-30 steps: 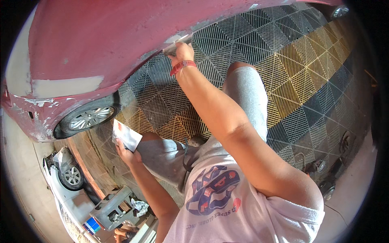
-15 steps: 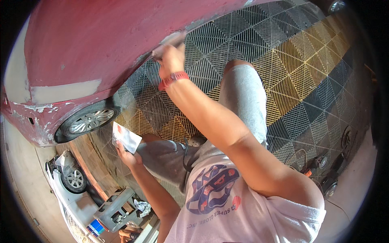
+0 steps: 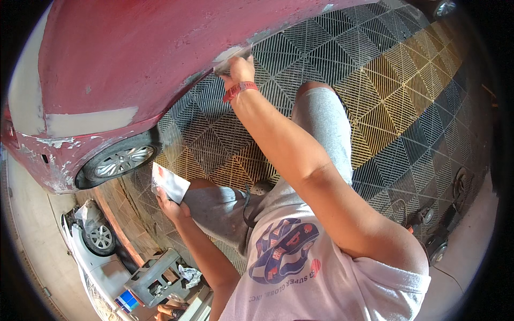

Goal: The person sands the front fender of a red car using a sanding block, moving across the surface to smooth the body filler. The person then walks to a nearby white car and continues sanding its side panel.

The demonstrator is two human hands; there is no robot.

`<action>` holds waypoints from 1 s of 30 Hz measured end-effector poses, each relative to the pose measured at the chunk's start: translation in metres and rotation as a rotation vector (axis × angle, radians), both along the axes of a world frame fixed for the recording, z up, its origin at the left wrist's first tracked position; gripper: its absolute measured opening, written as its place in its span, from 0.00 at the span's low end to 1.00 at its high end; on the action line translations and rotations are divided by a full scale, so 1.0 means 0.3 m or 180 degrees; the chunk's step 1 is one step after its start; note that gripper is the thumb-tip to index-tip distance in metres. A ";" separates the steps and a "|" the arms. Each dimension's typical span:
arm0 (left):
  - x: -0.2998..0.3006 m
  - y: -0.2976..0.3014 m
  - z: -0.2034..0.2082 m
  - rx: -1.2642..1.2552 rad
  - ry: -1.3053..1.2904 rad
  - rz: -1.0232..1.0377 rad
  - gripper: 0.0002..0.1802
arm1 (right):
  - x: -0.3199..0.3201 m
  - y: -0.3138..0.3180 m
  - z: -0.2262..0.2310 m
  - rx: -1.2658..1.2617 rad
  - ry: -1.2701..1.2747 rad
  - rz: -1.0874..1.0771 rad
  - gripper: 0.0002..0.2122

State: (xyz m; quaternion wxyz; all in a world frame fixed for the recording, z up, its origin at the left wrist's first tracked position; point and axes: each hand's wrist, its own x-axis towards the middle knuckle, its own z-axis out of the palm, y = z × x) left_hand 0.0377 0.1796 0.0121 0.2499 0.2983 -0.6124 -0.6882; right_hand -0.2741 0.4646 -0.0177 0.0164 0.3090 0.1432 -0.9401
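Observation:
A red car body (image 3: 144, 48) with scuffed paint curves across the upper left. At its lower edge lies a pale filler patch (image 3: 227, 54). My right hand (image 3: 241, 71), with a red watch on the wrist, grips a flat, wide putty spreader (image 3: 221, 68) against that edge; the fingers partly cover the tool. Lower down, beside the rear wheel, my left hand (image 3: 172, 206) holds a flat white board (image 3: 172, 184) by its near edge. A small reddish smear marks the board's far corner.
The car's rear wheel (image 3: 120, 161) stands at left. Grated floor tiles (image 3: 300, 51) in black, grey and yellow lie under my legs. A white vehicle (image 3: 101, 273) and a grey plastic tool stand (image 3: 155, 278) are at lower left. Power tools (image 3: 428, 216) and cords lie at right.
My right hand and the spreader have shifted slightly right along the car's lower edge. My left hand and the board have barely moved in the view.

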 end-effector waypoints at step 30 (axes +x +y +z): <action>-0.001 0.004 0.014 -0.0130 -0.0308 0.0127 0.34 | -0.045 0.054 -0.005 0.0657 -0.0213 0.0224 0.26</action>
